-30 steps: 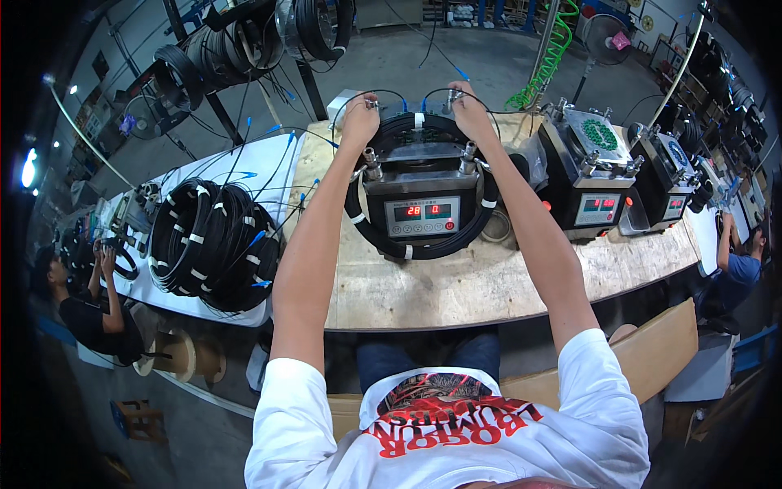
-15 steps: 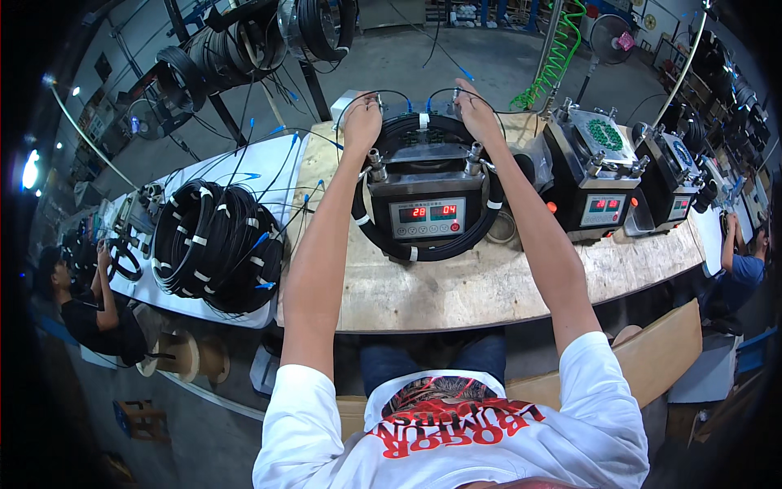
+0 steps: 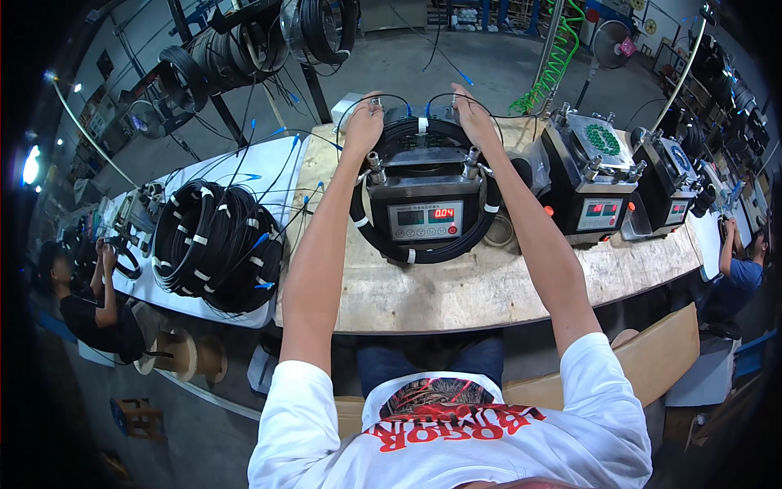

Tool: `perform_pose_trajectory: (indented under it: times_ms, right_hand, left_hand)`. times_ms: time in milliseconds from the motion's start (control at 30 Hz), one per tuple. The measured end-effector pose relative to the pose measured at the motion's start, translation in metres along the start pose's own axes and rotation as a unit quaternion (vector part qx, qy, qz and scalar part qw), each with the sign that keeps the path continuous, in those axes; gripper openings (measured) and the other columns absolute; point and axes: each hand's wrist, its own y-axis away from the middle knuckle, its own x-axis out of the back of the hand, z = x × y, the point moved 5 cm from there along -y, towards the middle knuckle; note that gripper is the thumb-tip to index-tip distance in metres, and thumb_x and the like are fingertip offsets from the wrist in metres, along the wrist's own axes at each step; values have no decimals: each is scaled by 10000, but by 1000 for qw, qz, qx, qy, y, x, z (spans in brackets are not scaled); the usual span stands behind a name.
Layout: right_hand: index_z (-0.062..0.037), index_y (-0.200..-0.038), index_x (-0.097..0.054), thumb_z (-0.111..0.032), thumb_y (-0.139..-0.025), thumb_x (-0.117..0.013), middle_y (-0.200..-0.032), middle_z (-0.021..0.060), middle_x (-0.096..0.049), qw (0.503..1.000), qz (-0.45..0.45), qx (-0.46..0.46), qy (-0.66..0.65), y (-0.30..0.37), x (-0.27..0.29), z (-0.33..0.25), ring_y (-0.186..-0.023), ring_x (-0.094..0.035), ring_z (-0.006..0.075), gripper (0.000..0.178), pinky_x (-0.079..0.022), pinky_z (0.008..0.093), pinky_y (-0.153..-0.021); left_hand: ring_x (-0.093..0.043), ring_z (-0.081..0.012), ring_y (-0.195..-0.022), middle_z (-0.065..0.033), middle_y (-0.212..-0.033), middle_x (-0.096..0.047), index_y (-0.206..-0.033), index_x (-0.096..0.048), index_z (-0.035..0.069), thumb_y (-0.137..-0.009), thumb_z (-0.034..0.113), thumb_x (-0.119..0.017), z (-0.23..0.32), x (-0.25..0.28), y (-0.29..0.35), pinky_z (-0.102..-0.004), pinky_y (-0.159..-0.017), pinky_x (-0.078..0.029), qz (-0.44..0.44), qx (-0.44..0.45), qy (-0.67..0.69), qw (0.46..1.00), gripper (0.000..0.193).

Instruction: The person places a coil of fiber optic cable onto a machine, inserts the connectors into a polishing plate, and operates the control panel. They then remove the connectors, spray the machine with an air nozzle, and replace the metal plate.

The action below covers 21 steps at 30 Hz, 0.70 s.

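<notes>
In front of me stands a black and metal bench machine [image 3: 425,189] with a lit red display panel [image 3: 426,220]. A coil of black cable [image 3: 423,256], banded with white tape, hangs around it. My left hand [image 3: 363,124] is closed around the metal knob at the machine's far left corner. At the far right corner my right hand [image 3: 474,119] grips the matching knob, its fingers partly hidden. Two blue-tipped cable ends run to the machine's far side between my hands. Nearer to me, two metal corner knobs [image 3: 471,163] stand untouched.
Left on a white table lies a large heap of black cable coils [image 3: 213,244]. Two similar machines [image 3: 593,175] stand to the right, with green and blue parts on top. A tape roll [image 3: 498,231] sits beside my machine. People work at both sides. Cable reels hang beyond the bench.
The display's left readout has gone dark and its right readout has changed. Both hands stay at the far corners, with only slight shifts.
</notes>
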Motion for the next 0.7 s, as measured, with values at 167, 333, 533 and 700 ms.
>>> perform_pose_trajectory:
  times_ms: [167, 333, 533, 700]
  right_hand:
    - [-24, -1420, -497, -308, -1058, -372, -1402, 115, -570, 994, 22, 78, 70, -1, 2, 0, -1115, -599, 293, 477, -405, 331, -1020]
    - [5, -1258, -590, -276, -1049, -387, -1481, 89, -524, 998, 14, 26, 58, 1, 2, -1, -1163, -590, 284, 405, -407, 320, -1024]
    - [39, -1062, -632, -264, -1045, -406, -1482, 65, -526, 998, 21, 24, 55, 0, 4, 8, -1162, -593, 282, 378, -411, 313, -1017]
    - [54, -1081, -623, -267, -1042, -409, -1462, 84, -539, 996, 38, 48, 68, -4, -1, 5, -1145, -601, 289, 388, -423, 322, -1005]
  left_hand:
    - [-610, -334, -1196, -166, -1240, -675, -1265, -639, 31, -952, 211, -517, 10, -6, 3, -370, -1049, -422, -27, 53, 7, 998, 381]
    - [-618, -322, -1178, -172, -1191, -683, -1333, -598, 56, -967, 244, -484, 0, -6, 0, -368, -1034, -434, -5, 37, -13, 999, 428]
    - [-634, -307, -1142, -175, -1167, -682, -1282, -616, 43, -952, 139, -472, -1, -10, -3, -362, -1006, -451, -28, 0, 9, 1000, 373]
    - [-586, -399, -1180, -240, -1209, -649, -1262, -614, 17, -944, 122, -454, 0, -10, -14, -441, -1019, -449, -64, -51, -51, 995, 371]
